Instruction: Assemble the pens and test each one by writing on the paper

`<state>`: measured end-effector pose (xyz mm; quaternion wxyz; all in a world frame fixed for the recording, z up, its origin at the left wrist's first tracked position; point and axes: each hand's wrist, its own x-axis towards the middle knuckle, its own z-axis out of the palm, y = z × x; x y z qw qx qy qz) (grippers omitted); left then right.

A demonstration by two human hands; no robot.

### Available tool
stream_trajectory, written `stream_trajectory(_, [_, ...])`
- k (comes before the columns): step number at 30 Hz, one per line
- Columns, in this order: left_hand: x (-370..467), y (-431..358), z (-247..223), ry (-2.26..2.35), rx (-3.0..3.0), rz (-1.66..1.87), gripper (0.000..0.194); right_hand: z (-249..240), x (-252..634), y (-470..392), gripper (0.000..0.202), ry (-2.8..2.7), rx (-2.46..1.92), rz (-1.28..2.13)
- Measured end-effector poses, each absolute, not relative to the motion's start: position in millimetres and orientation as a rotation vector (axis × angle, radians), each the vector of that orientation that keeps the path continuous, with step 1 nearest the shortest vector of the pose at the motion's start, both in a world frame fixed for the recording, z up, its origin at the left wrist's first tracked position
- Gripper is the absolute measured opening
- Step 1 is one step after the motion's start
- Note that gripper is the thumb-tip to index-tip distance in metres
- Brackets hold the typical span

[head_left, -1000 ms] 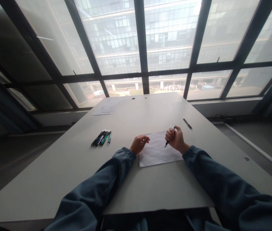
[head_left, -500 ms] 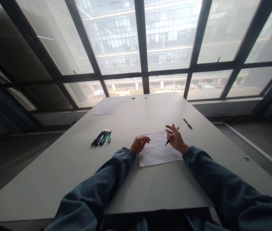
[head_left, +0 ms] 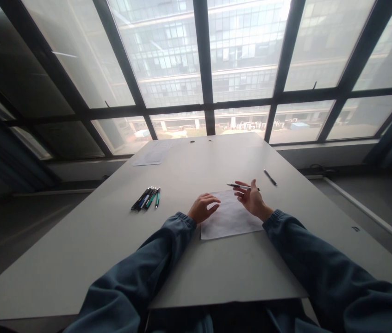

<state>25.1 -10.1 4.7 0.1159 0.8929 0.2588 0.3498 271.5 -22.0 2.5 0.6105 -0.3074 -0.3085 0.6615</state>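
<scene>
A black pen (head_left: 234,186) lies across the fingers of my right hand (head_left: 253,202), its tip pointing left. The thumb of that hand is raised and its lower fingers are loosely curled. Below both hands is a white sheet of paper (head_left: 232,222); no writing can be made out on it. My left hand (head_left: 203,208) rests at the sheet's left edge, thumb and fingers apart, holding nothing.
Several pens (head_left: 146,199) lie side by side on the white table (head_left: 196,268) to the left. Another pen (head_left: 270,177) is beyond my right hand. Papers (head_left: 150,155) lie at the far left, before a large window (head_left: 240,51).
The pen in my right hand has swung from pointing down at the paper to lying nearly level, tip left. My left hand's fingers have straightened and spread from the thumb.
</scene>
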Motion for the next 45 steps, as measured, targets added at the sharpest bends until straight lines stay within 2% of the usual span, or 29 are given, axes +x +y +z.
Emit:
stream_trajectory(5, [24.5, -6.7, 2.6, 0.745, 2.695, 0.925, 0.024, 2.7, 264.3, -24.4, 0.03, -0.859, -0.84, 1.31])
stream_trajectory(9, [25.4, -4.0, 0.6, 0.703, 2.71, 0.9, 0.023, -1.7, 261.6, -25.1, 0.024, -1.14, -0.97, 0.983])
stream_trajectory(16, [26.6, -1.4, 0.3, 0.664, 2.761, 0.793, 0.031, -3.6, 260.0, -25.9, 0.021, -1.502, -1.17, 0.718])
stream_trajectory(20, [25.3, -0.1, -2.0, 0.698, 2.78, 0.693, 0.04, -7.9, 262.3, -24.9, 0.028, -1.541, -1.259, 0.732])
stream_trajectory(23, [24.7, 0.3, -2.8, 0.699, 2.773, 0.673, 0.043, -9.3, 263.4, -25.4, 0.023, -1.541, -1.31, 0.726])
stream_trajectory(27, [24.8, 0.2, -2.3, 0.676, 2.761, 0.672, 0.037, -7.8, 263.6, -26.9, 0.016, -1.536, -1.395, 0.685])
stream_trajectory(45, [25.6, 1.0, -2.6, 0.687, 2.757, 0.676, 0.033, -4.4, 264.1, -24.7, 0.013, -1.634, -1.435, 0.675])
